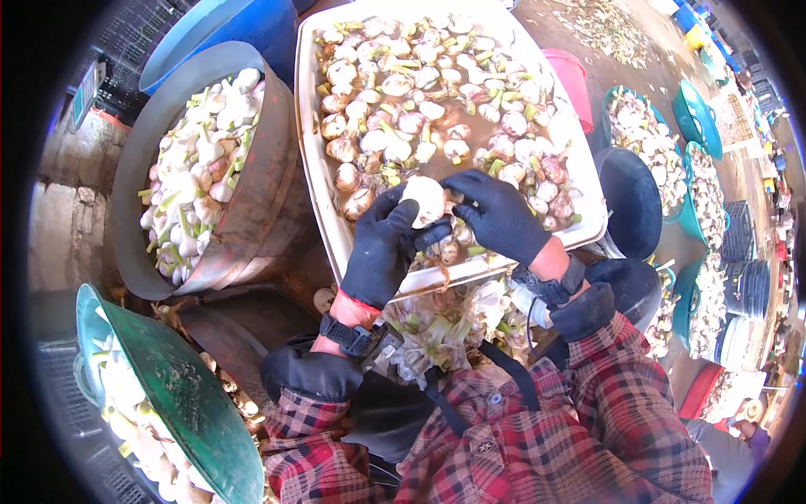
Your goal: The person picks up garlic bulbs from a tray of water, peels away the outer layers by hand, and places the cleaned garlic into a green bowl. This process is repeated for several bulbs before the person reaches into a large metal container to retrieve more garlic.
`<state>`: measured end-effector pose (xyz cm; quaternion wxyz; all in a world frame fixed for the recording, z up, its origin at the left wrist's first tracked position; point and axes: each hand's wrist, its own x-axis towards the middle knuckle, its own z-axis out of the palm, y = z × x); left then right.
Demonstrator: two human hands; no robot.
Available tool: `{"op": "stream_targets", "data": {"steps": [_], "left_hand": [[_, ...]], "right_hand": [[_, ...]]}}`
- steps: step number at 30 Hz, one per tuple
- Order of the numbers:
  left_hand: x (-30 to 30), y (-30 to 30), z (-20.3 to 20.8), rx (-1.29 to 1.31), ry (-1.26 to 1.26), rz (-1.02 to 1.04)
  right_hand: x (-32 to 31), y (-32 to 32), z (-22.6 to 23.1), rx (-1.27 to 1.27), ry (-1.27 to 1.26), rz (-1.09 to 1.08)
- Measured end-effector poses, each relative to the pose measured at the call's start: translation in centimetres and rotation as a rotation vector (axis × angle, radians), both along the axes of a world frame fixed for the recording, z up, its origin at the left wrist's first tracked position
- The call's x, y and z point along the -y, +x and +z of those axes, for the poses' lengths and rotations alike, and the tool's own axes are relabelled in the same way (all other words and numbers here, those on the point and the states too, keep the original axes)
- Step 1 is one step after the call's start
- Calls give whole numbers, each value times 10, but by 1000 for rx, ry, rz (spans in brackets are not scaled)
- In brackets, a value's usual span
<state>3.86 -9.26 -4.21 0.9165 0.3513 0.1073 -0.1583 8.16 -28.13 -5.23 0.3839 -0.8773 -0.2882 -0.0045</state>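
I log one garlic bulb (426, 200) as the item in hand. It sits over the near rim of the white tray (312, 168), above the muddy water and the heap of soaking bulbs (420, 101).

The left hand (384, 248) is under and left of the bulb. Its fingers (401, 215) curl round the bulb's lower left side and cradle it; I judge them closed on it, with the thumb hidden behind. The right hand (501, 214) comes in from the right. Its fingers (460, 186) are pressed against the bulb's right flank, the tips touching the skin; whether they pinch a flap of skin or only rest there I cannot tell. Both hands are in contact, so neither is nearer; the left bears the weight, as I read it.

The bulb lies between the two sets of fingertips, directly ahead of the left palm. It looks roundish, so I cannot fix a long axis; no stalk or root end shows.

Appearance: pale, nearly white, smooth and cleaner than the pink-brown bulbs in the tray. Both hands wear dark gloves.

Surroundings: a metal basin of whiter bulbs (201, 168) stands left of the tray. A green basin (180, 403) lies at lower left. Trimmings (445, 323) rest in my lap below the tray edge.
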Motion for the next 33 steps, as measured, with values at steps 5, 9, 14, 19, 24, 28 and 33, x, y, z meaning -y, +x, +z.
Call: {"op": "stream_targets", "data": {"steps": [5, 9, 14, 19, 24, 28, 33], "left_hand": [[14, -1, -4, 161, 446, 152], [17, -4, -12, 162, 583, 223], [16, -9, -14, 158, 643, 254], [16, -11, -13, 258, 855, 251], [16, -10, -15, 321, 822, 254], [10, -8, -13, 317, 820, 194], [-1, -7, -10, 226, 630, 41]], "right_hand": [[-17, -17, 22, -83, 291, -282], [-29, -27, 23, 25, 186, -369], [-34, -30, 17, 98, 165, -380], [-32, -29, 15, 101, 174, -378], [-29, -28, 7, 39, 224, -369], [-31, -28, 8, 44, 260, -368], [-21, -28, 2, -82, 304, -403]]}}
